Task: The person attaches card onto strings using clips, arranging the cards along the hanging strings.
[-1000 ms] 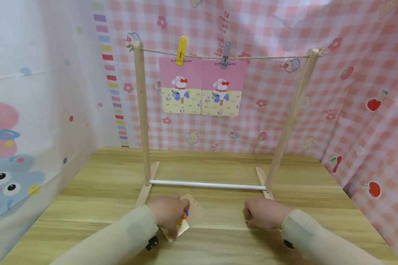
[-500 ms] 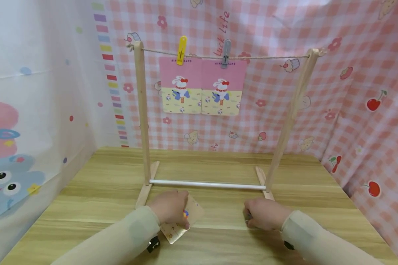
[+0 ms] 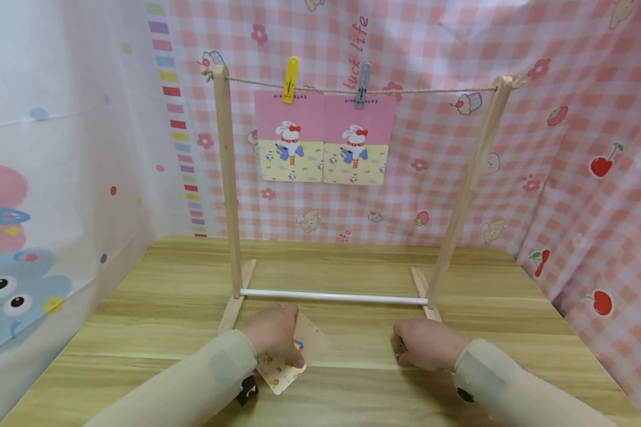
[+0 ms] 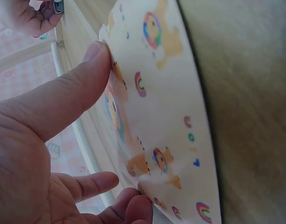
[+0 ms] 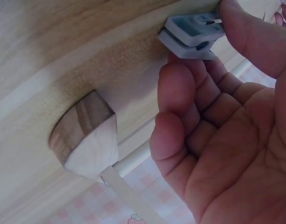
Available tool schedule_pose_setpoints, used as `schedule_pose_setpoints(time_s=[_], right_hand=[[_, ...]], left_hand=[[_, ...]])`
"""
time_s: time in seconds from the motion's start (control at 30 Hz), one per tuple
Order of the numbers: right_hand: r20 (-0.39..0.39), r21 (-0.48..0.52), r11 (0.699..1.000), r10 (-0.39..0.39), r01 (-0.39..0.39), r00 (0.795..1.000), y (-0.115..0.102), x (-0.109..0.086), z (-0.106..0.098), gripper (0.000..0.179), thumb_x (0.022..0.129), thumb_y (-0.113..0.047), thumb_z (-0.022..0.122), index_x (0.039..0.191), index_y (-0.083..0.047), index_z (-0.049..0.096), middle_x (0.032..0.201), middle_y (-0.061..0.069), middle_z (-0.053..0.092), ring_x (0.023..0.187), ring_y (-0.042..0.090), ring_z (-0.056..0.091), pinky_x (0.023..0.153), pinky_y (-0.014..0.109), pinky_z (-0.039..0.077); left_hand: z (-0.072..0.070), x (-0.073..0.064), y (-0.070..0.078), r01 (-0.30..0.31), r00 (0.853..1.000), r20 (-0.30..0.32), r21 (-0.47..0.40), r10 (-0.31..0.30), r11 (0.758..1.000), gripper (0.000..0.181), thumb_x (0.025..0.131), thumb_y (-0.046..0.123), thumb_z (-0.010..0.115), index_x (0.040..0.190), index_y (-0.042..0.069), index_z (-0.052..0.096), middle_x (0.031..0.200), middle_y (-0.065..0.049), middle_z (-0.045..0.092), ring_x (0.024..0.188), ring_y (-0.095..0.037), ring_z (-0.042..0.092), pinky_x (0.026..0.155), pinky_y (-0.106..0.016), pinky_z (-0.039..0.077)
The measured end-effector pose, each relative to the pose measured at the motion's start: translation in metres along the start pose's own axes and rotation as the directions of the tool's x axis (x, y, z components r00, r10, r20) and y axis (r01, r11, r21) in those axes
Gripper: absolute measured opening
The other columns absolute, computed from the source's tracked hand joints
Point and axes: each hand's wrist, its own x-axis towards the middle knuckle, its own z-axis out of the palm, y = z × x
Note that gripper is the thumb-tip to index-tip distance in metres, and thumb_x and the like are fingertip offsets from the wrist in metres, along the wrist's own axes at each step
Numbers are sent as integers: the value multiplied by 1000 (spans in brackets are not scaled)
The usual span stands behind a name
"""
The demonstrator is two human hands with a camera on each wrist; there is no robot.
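My left hand (image 3: 275, 333) holds a cream card (image 4: 166, 93) with small rainbows and lions on it, low over the wooden table. In the left wrist view, the thumb is on one edge of the card and the fingertips are at its far end; the card is tilted and slightly bowed. Over on the right, my right hand (image 3: 431, 344) pinches a grey clothespin (image 5: 192, 35) between thumb and curled index finger. The head view shows only a sliver of that clothespin past the knuckles.
Behind the hands stands a wooden rack (image 3: 226, 178) with a white bottom rod (image 3: 333, 296). From its string (image 3: 438, 91) hang two pink-and-yellow cards (image 3: 310, 161), under a yellow clothespin (image 3: 291, 80) and a grey one. Patterned cloths (image 3: 422, 35) close in the back and sides.
The left thumb and fingers have shifted along the cream card, and more of its printed near end shows. My right hand has stayed in place with the clothespin.
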Motion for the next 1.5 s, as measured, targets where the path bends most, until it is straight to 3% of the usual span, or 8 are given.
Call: schedule_pose_setpoints(time_s=[0.33, 0.57, 0.7, 0.9, 1.2, 1.5], right_hand=[[-16, 3, 1000, -14, 14, 1000, 0, -1, -2, 26, 86, -21, 88, 92, -16, 64, 86, -6, 66, 77, 9, 57, 70, 35, 54], [-36, -6, 1000, -29, 28, 999, 3, -1, 1, 25, 86, -23, 87, 94, -16, 64, 86, -7, 65, 78, 8, 58, 70, 35, 55], [-56, -3, 999, -40, 40, 998, 4, -1, 1, 26, 87, -25, 87, 93, -17, 62, 82, -9, 62, 74, 8, 55, 67, 33, 52], [-92, 35, 998, -52, 56, 994, 5, 0, 1, 23, 92, -24, 82, 93, -17, 61, 82, -8, 63, 71, 6, 55, 63, 30, 50], [-197, 49, 991, -110, 122, 974, 9, 4, 2, 15, 98, -22, 74, 100, -14, 62, 81, -9, 61, 68, 2, 52, 59, 25, 47], [-264, 126, 988, -49, 85, 963, 7, 6, -1, 19, 98, -21, 74, 107, -12, 60, 79, -8, 55, 65, 4, 50, 58, 23, 43]], left_hand=[[-1, 1, -3, 16, 1000, 9, -78, -15, 997, 93, 60, 37, 104, 133, 4, 57, 103, -10, 57, 86, -23, 58, 75, -41, 56], [-1, 3, -2, 9, 1000, -1, -113, -9, 994, 90, 61, 34, 104, 131, 3, 57, 103, -11, 66, 86, -23, 63, 79, -43, 59], [-2, 2, -2, 11, 1000, 15, -157, -9, 988, 87, 66, 32, 101, 134, 3, 56, 101, -9, 70, 86, -23, 66, 82, -45, 59], [-6, 1, -4, 28, 999, 22, -225, -24, 974, 62, 78, 31, 94, 124, 6, 60, 95, -3, 68, 83, -21, 64, 78, -41, 57], [-13, 5, -1, 34, 999, -4, -200, -36, 979, 31, 92, 29, 82, 110, 13, 64, 89, 1, 66, 79, -18, 62, 72, -35, 52], [-18, 7, -2, -18, 999, -49, -273, 5, 962, 16, 99, 23, 74, 98, 13, 62, 84, -3, 66, 70, -18, 64, 58, -30, 53]])
